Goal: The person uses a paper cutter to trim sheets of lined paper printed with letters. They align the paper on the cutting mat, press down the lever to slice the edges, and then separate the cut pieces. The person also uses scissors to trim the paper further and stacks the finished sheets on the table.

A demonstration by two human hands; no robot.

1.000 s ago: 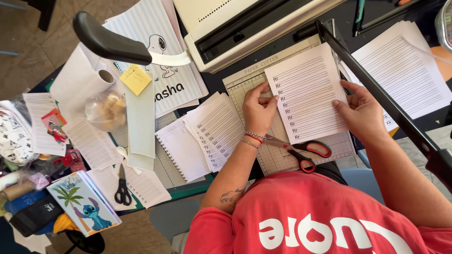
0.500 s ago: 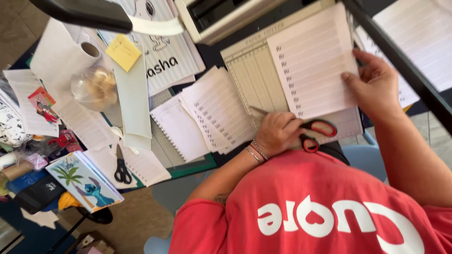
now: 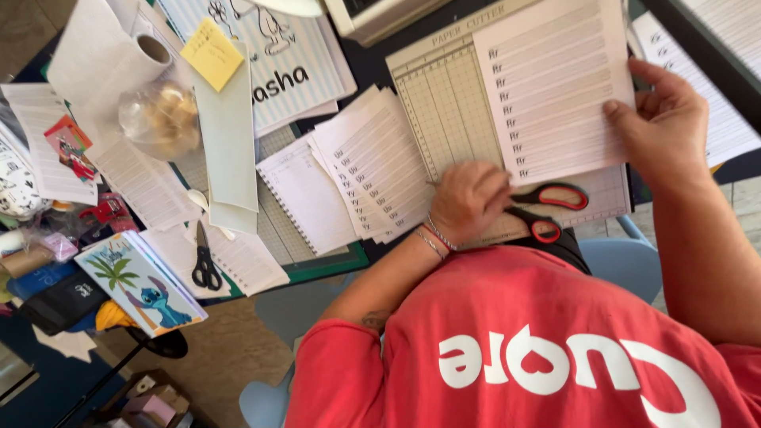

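My left hand (image 3: 468, 198) closes on the red-handled scissors (image 3: 547, 208); my right hand (image 3: 662, 119) pinches a lined worksheet (image 3: 555, 87) over the paper cutter (image 3: 444, 111), stacked sheets (image 3: 380, 166) alongside.

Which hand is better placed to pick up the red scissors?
Left. The left hand lies right against the red scissors on the paper cutter, while the right hand is busy pinching the lined sheet by its edge.

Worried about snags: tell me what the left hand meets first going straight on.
The red scissors, lying just past the left hand on the cutter; whether they already touch is unclear.
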